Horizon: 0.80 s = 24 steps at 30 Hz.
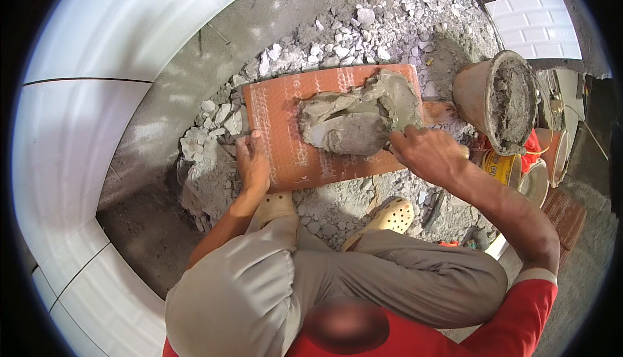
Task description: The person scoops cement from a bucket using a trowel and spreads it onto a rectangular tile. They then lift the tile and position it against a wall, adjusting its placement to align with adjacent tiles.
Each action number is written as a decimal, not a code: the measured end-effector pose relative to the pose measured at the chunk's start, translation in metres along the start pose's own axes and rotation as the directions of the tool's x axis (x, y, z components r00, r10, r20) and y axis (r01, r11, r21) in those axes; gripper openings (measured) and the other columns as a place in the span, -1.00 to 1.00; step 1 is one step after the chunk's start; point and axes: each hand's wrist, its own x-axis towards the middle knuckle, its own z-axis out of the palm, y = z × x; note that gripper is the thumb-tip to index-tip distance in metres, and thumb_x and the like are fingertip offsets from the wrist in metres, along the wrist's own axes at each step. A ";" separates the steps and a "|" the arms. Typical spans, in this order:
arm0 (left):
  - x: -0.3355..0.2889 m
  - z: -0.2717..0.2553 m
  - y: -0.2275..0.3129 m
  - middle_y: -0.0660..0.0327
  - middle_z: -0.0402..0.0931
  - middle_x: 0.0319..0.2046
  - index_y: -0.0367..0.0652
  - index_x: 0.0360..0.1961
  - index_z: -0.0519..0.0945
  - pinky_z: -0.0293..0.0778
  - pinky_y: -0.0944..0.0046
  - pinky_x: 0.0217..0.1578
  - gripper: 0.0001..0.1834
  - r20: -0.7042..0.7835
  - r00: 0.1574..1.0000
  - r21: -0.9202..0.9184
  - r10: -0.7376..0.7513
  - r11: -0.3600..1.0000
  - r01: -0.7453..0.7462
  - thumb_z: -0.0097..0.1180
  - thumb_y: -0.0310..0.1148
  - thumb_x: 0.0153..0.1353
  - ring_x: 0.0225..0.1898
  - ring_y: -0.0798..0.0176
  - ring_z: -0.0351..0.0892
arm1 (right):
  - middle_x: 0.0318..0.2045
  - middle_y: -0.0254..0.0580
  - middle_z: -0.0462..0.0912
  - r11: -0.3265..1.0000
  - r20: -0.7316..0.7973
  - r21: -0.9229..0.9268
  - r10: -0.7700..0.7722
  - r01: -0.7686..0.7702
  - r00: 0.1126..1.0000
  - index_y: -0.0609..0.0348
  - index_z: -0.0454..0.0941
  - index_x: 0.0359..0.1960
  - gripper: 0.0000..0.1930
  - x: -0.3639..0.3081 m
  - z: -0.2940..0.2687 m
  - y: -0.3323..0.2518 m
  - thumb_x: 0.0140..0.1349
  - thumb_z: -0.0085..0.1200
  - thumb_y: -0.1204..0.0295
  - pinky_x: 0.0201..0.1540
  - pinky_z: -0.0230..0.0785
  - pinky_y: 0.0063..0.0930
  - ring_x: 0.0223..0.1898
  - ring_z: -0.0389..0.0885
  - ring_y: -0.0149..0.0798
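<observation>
A reddish-orange tile (279,117), patterned side up, lies in front of me above the rubble. Wet grey mortar (402,94) is heaped on its right half. My right hand (428,154) is closed around the handle of a trowel, mostly hidden by the fingers. The trowel's mortar-smeared blade (357,134) rests in the mortar, pointing left. At the tile's lower left edge, my left hand (253,162) grips it with the thumb on top; its other fingers are partly hidden.
Broken rubble (363,32) spreads beyond and around the tile. A bucket of mortar (493,100) leans at the right, above a yellow-labelled container (501,165). White tiles (78,130) cover the left wall. A white brick-patterned tile (535,26) stands far right. My clogs (396,215) are below the tile.
</observation>
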 end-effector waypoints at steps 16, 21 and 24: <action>-0.004 -0.003 0.002 0.17 0.41 -0.22 -0.32 -0.04 0.42 0.40 0.17 -0.06 -0.50 0.040 0.997 0.094 0.072 0.993 -0.075 0.06 0.02 0.54 -0.16 0.27 0.36 | -0.45 0.24 0.67 0.974 0.180 0.220 -0.097 0.057 0.979 0.32 0.57 -0.23 -0.67 0.011 -0.078 0.025 0.50 -0.03 0.24 -0.11 0.48 0.24 -0.29 0.69 0.37; 0.000 0.001 -0.002 0.15 0.40 -0.21 -0.32 -0.06 0.42 0.40 0.17 -0.06 -0.50 0.009 0.994 0.086 0.108 0.990 -0.108 0.06 0.03 0.54 -0.17 0.26 0.36 | -0.40 0.30 0.68 0.981 0.085 0.176 0.070 -0.084 0.994 0.34 0.59 -0.25 -0.65 0.037 -0.077 0.025 0.48 -0.04 0.24 -0.06 0.52 0.19 -0.26 0.69 0.34; 0.002 -0.001 -0.005 0.14 0.41 -0.20 -0.32 -0.05 0.43 0.40 0.16 -0.05 -0.50 0.005 0.996 0.135 0.084 0.987 -0.084 0.06 0.02 0.54 -0.15 0.26 0.36 | -0.38 0.29 0.70 0.986 0.196 0.118 0.090 -0.114 0.977 0.36 0.60 -0.30 -0.63 0.062 -0.070 0.032 0.47 -0.05 0.25 -0.06 0.53 0.18 -0.25 0.70 0.34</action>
